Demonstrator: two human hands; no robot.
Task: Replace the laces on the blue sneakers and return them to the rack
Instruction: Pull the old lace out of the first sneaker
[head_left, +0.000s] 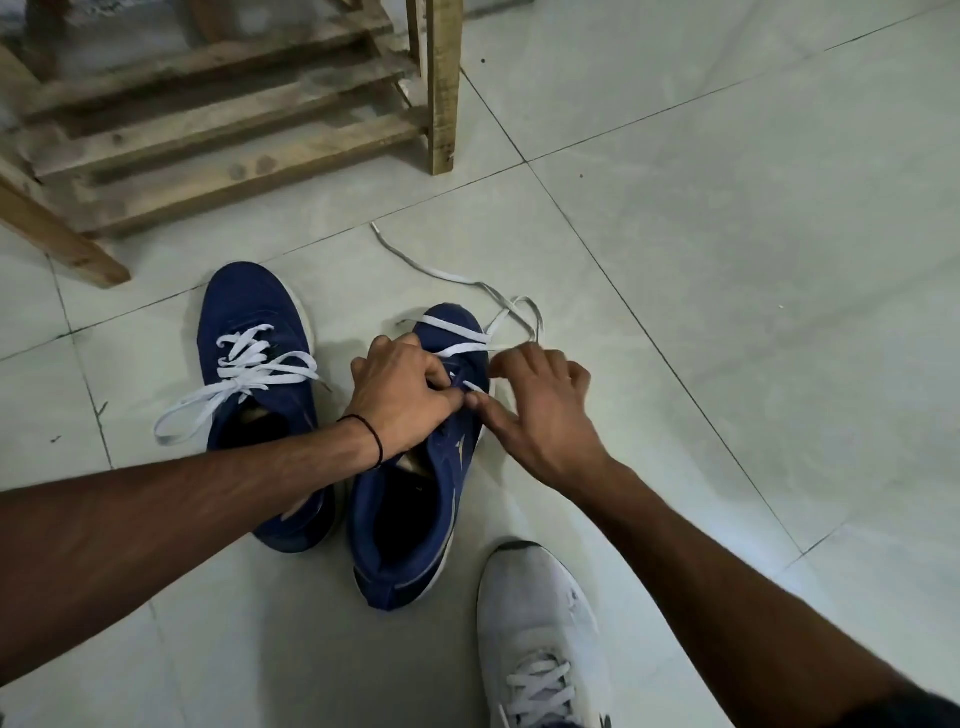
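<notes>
Two blue sneakers stand side by side on the tiled floor. The left sneaker (254, 322) is fully threaded with a white lace, its ends lying loose. The right sneaker (415, 509) has a white lace (457, 327) through only its front eyelets; the rest trails over the floor beyond the toe. My left hand (405, 395) rests on the right sneaker's tongue area, fingers pinching at an eyelet. My right hand (540, 415) sits beside it, thumb and forefinger pinched on the lace's tip at the same spot. The eyelet itself is hidden by my fingers.
A wooden slatted shoe rack (234, 119) stands at the upper left, its legs on the floor. A white sneaker (540, 623) on my foot is at the lower right. Pale floor tiles (727, 260) stretch to the right.
</notes>
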